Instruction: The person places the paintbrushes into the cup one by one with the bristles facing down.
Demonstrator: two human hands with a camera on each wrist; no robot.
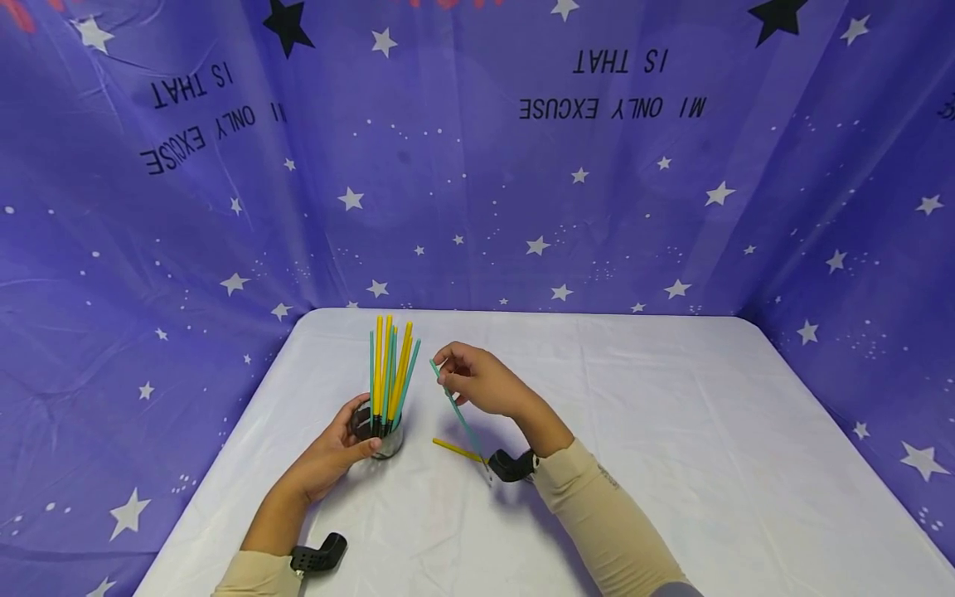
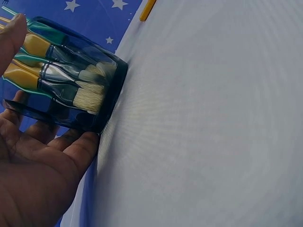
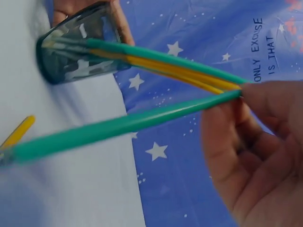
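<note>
A dark glass cup (image 1: 394,446) holds several yellow and green paintbrushes (image 1: 389,373), bristles down, as the left wrist view shows through its wall (image 2: 90,97). My left hand (image 1: 328,456) grips this cup from the side, fingers behind and thumb in front. To the right of it, my right hand (image 1: 481,377) pinches a green paintbrush (image 1: 462,419) near the end of its handle, its brush end pointing down toward the table. On the cloth below lies a yellow paintbrush (image 1: 457,449), partly hidden behind the right wrist.
The table (image 1: 671,398) wears a white cloth. Purple curtains (image 1: 477,166) with stars and lettering hang behind it and at both sides. A black camera mount sits on the left wrist (image 1: 321,554) and another on the right wrist (image 1: 511,466).
</note>
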